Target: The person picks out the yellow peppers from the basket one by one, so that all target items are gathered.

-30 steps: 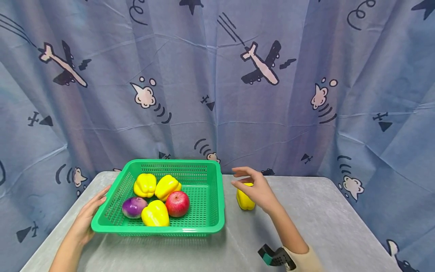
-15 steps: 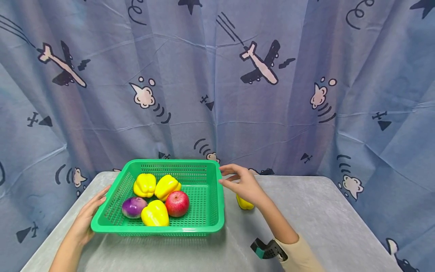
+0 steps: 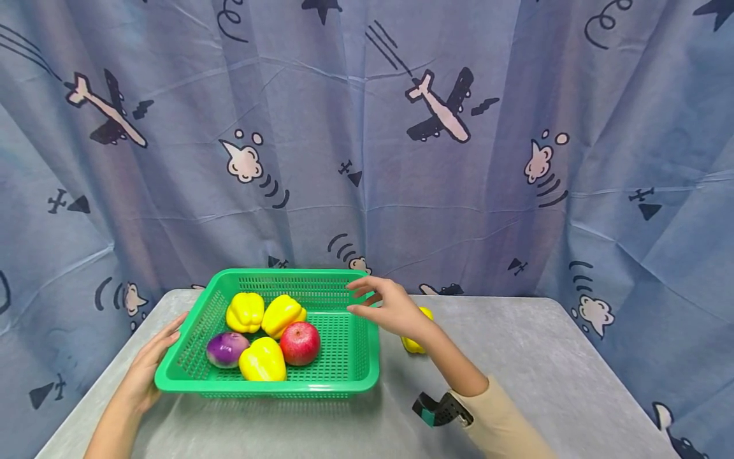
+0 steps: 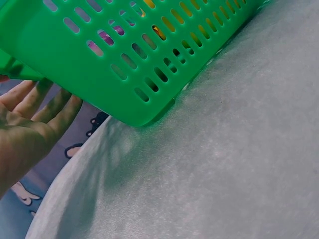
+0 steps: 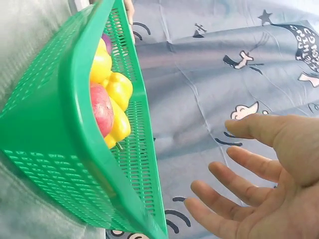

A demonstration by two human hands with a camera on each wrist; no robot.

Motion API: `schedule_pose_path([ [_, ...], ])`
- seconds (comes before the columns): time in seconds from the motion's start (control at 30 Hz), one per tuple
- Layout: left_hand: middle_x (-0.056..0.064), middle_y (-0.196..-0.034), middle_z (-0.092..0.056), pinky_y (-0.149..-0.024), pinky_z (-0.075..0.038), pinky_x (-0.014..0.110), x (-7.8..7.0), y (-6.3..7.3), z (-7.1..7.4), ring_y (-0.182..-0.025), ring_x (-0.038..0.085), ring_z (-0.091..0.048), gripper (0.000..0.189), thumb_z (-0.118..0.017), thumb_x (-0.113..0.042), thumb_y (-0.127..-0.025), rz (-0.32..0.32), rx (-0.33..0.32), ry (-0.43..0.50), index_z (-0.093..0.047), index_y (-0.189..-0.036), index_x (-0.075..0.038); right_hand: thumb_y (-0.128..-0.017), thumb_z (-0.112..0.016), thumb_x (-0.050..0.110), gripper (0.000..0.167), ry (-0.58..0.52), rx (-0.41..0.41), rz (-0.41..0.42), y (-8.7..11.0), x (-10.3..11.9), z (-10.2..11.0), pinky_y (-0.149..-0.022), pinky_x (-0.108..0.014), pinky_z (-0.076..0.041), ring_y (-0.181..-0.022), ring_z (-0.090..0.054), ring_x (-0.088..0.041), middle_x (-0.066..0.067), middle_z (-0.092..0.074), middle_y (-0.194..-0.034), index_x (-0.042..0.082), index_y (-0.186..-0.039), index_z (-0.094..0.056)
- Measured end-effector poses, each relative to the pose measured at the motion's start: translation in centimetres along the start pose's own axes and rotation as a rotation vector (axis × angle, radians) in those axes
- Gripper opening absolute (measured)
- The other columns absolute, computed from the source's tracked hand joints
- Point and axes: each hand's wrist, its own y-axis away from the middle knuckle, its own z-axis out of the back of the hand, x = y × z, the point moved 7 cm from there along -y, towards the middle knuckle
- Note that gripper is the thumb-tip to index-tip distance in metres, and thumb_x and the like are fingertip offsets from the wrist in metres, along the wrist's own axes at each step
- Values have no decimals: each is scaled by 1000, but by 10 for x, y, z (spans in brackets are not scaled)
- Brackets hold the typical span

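A green plastic basket (image 3: 309, 387) stands on the table with several things inside. In it lie a yellow bell pepper (image 3: 244, 312), two more yellow peppers, a red apple (image 3: 300, 344) and a rounded purple vegetable (image 3: 225, 350) with a pale patch. My left hand (image 3: 143, 370) rests against the basket's left side; in the left wrist view its fingers (image 4: 60, 107) extend under the rim. Over the right rim hovers my right hand (image 3: 390, 306), fingers apart and holding nothing. Another yellow pepper (image 3: 414, 345) lies on the table right of the basket, partly hidden by the right hand and wrist.
The grey table (image 3: 545, 370) extends to the right of the basket. A blue curtain (image 3: 504, 191) with printed airplanes hangs right behind the table. A dark band with a teal part (image 3: 438, 411) is on the right wrist.
My right hand has moved left, from above the loose yellow pepper to over the basket's right rim. The left hand and the basket have stayed put.
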Motion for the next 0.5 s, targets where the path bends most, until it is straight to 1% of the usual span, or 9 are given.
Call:
schedule_pose_path([
  [0.2, -5, -131, -71, -87, -65, 31, 0, 0, 1, -107, 14, -74, 59, -20, -6, -116, 8, -19, -11, -63, -147, -31, -98, -76, 15, 37, 26, 54, 55, -8, 9, -10, -86, -35, -63, -102, -72, -29, -16, -72, -122, 4, -132, -69],
  [0.5, -4, -134, -71, -88, -64, 31, 0, 0, 0, -108, 14, -74, 60, -18, -5, -115, -3, 13, 12, -61, -150, -29, -98, -76, 14, 35, 43, 117, 104, -17, 16, -23, -87, -32, -64, -101, -72, -28, -15, -71, -123, 4, -131, -69],
])
